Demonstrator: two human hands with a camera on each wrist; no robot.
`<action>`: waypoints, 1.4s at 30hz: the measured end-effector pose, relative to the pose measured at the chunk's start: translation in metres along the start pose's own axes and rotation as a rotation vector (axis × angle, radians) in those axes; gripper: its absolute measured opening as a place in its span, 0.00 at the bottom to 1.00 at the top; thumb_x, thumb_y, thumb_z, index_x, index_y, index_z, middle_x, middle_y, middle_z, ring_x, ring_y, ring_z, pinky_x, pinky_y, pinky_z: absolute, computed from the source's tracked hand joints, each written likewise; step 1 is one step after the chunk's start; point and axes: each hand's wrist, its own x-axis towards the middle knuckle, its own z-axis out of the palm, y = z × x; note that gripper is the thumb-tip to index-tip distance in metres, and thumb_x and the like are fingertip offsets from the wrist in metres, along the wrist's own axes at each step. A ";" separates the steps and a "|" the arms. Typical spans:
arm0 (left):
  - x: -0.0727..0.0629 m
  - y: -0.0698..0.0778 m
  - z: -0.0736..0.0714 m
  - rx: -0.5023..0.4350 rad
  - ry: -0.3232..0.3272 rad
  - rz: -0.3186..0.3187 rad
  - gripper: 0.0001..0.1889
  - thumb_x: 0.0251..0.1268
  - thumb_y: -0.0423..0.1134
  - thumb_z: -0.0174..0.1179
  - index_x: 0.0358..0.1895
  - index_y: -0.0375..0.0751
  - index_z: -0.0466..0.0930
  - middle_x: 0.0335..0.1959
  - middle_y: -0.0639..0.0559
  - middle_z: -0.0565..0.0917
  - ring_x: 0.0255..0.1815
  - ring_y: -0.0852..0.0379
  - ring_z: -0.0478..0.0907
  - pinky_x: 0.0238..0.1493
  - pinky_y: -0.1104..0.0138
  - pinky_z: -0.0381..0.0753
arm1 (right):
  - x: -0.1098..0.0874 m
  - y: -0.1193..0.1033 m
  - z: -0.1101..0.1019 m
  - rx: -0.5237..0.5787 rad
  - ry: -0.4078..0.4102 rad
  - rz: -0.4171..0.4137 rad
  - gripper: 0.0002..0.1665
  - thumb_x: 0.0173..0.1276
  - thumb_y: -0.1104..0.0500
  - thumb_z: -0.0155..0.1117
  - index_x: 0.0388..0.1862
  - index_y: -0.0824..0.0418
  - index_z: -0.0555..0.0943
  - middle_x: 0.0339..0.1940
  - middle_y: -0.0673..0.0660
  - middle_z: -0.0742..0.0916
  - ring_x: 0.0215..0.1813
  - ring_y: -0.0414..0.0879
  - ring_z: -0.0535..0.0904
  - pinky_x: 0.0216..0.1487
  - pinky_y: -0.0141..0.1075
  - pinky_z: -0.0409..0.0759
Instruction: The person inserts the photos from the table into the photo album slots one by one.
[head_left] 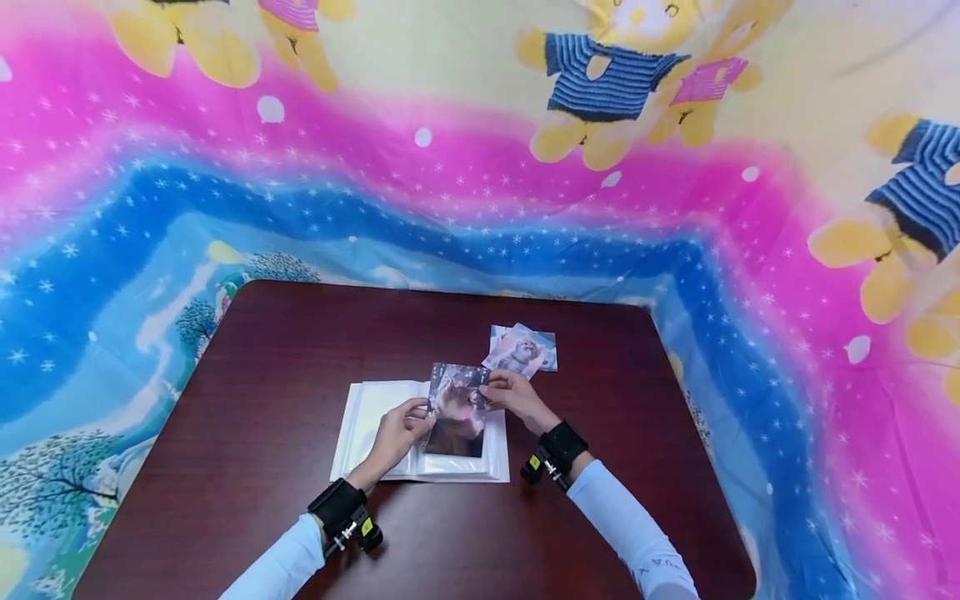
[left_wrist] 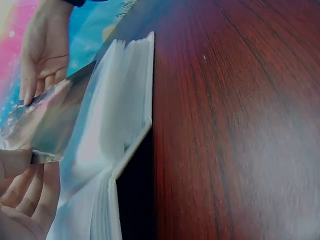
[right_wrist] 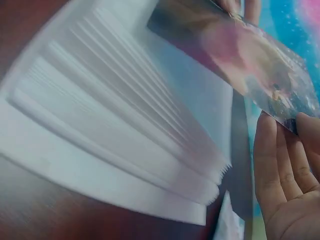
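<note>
A dark photo print (head_left: 457, 408) with a pinkish, cat-like picture is held between both hands over an open photo album (head_left: 375, 417). My left hand (head_left: 397, 435) pinches the photo's left edge, thumb on top, as the left wrist view shows with the photo (left_wrist: 50, 117) tilted above the pages. My right hand (head_left: 519, 398) pinches the opposite edge near the upper corner; in the right wrist view the fingers (right_wrist: 267, 145) lie under the photo and the thumb on top. White album pages (right_wrist: 115, 100) with clear sleeves fan out below the photo.
A small pile of loose photos (head_left: 521, 350) lies on the dark wood table (head_left: 300, 342) behind the album, to the right. A patterned cloth (head_left: 465, 192) with bears and snowflakes hangs around the table's far and side edges.
</note>
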 end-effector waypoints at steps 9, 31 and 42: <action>0.006 -0.009 -0.007 0.574 -0.118 0.501 0.23 0.55 0.35 0.73 0.54 0.31 0.80 0.51 0.37 0.81 0.53 0.41 0.78 0.52 0.50 0.78 | 0.031 -0.036 -0.031 0.064 0.240 -0.087 0.08 0.72 0.72 0.57 0.46 0.70 0.70 0.30 0.55 0.76 0.35 0.50 0.81 0.54 0.61 0.77; 0.032 -0.010 -0.004 0.773 -0.426 0.681 0.34 0.56 0.54 0.69 0.58 0.30 0.77 0.63 0.24 0.70 0.66 0.28 0.65 0.64 0.39 0.64 | 0.080 -0.018 -0.011 0.069 0.370 -0.043 0.17 0.73 0.75 0.53 0.58 0.67 0.67 0.34 0.60 0.75 0.40 0.66 0.79 0.51 0.59 0.79; 0.031 -0.009 -0.006 0.822 -0.453 0.602 0.36 0.54 0.53 0.72 0.61 0.33 0.76 0.68 0.25 0.66 0.70 0.29 0.60 0.66 0.40 0.64 | 0.079 -0.009 -0.020 -0.103 0.265 -0.067 0.23 0.72 0.75 0.53 0.64 0.65 0.68 0.25 0.57 0.73 0.33 0.68 0.77 0.45 0.60 0.81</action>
